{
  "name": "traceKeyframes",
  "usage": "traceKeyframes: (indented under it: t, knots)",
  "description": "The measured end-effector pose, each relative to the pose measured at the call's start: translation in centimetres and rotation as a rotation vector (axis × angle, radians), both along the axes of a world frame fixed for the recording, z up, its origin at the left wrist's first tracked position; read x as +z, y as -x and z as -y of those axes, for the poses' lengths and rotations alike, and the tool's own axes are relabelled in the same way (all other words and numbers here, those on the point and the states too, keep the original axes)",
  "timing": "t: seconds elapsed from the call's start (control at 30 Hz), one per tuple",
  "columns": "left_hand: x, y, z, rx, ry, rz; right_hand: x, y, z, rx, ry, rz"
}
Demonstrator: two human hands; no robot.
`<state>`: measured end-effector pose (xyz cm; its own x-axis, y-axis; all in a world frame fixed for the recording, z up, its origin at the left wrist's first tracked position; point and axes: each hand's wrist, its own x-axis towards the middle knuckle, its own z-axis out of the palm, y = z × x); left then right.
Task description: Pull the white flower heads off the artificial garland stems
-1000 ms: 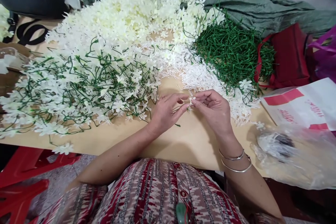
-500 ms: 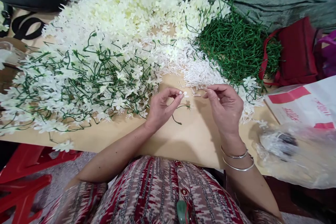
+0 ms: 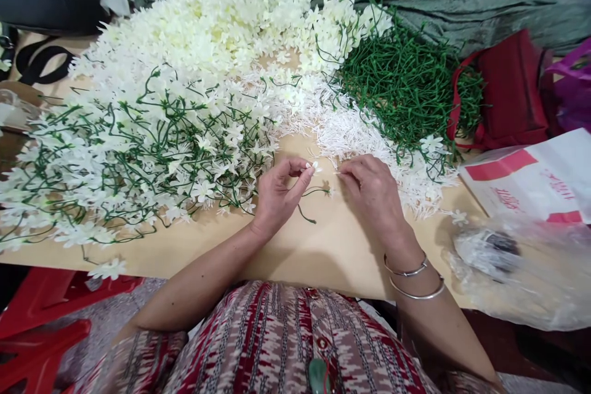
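Note:
My left hand [image 3: 281, 192] is closed in a pinch of thumb and index finger on a small white artificial flower [image 3: 316, 167], its petals poking out past the fingertips. To its right, my right hand [image 3: 373, 192] is closed too, with a thin white stamen [image 3: 337, 173] showing at its fingertips. A short gap separates the stamen from the flower. Just below the flower is a green plastic stem [image 3: 306, 214]; whether it touches my left hand is hidden. Behind my right hand spreads a heap of loose white stamens [image 3: 341, 135].
Stemmed white flowers [image 3: 152, 148] are piled at left, with loose cream blossoms [image 3: 221, 24] behind. Green stems [image 3: 406, 80] lie heaped at back right beside a red bag [image 3: 512, 92]. A printed white bag [image 3: 530, 178] and clear plastic bag [image 3: 530, 277] sit right on the table [image 3: 323, 258].
My right hand has moved left, closer to the flower, and has turned so its back shows more. My left hand keeps its pinch on the flower. The view has shifted slightly.

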<state>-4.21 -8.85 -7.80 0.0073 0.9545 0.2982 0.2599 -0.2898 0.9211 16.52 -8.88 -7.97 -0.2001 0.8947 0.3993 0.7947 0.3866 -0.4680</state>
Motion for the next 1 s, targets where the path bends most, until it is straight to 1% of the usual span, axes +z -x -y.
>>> traceKeyframes:
  t: [0.07, 0.13, 0.2, 0.27, 0.37, 0.43, 0.57, 0.63, 0.83, 1.0]
  knots:
    - [-0.2, -0.2, 0.0, -0.030, 0.067, 0.077, 0.1, 0.0, 0.0, 0.004, 0.005, -0.015]
    - [0.0, -0.4, 0.0, -0.048, 0.139, 0.157, 0.3, 0.1, 0.1, -0.035, -0.008, -0.122]
    - [0.5, -0.6, 0.0, -0.059, 0.219, 0.238, 0.6, 0.4, 0.3, -0.092, -0.011, -0.287]
    - [1.2, -0.7, 0.0, -0.072, 0.299, 0.318, 0.9, 0.7, 0.4, -0.123, 0.016, -0.513]
    - [2.3, -0.9, 0.1, -0.095, 0.386, 0.402, 1.5, 1.3, 0.7, -0.076, 0.049, -0.853]
    - [2.6, -1.1, 0.2, -0.109, 0.408, 0.421, 2.0, 1.5, 0.8, -0.026, 0.020, -0.936]
    - [2.7, -1.8, 0.6, -0.109, 0.428, 0.401, 2.8, 1.9, 1.2, 0.080, -0.074, -0.861]
    - [2.7, -2.1, 0.8, -0.120, 0.431, 0.395, 2.9, 2.0, 1.4, 0.099, -0.096, -0.794]
    - [3.3, -2.4, 1.2, -0.159, 0.384, 0.387, 2.2, 2.1, 1.3, 0.042, -0.065, -0.639]
    - [2.9, -2.4, 1.1, -0.168, 0.360, 0.384, 2.1, 2.2, 1.3, 0.021, -0.051, -0.567]
